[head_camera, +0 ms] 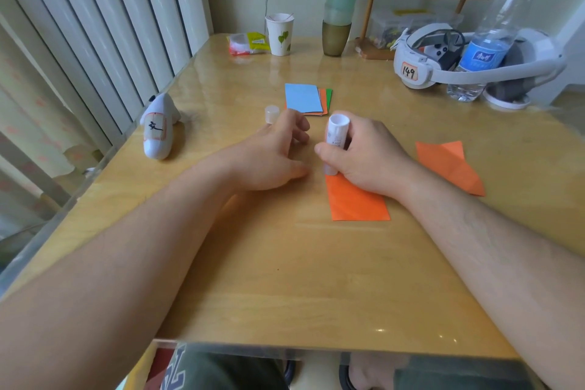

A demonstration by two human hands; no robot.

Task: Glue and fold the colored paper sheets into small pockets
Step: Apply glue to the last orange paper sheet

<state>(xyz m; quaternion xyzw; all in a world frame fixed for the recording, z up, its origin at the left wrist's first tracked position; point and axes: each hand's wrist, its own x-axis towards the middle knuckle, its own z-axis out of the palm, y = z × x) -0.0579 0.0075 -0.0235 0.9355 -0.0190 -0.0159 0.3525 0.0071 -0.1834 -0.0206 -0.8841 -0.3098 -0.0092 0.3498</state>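
Right hand [364, 155] gripping upright glue stick [336, 139], left hand [275, 152] curled

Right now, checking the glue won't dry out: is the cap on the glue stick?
No: the cap stands on the table, apart from the glue stick gripped by the right hand.

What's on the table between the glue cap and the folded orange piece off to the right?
In the head view, the right hand holding the glue stick upright sits between the cap and the folded orange piece.
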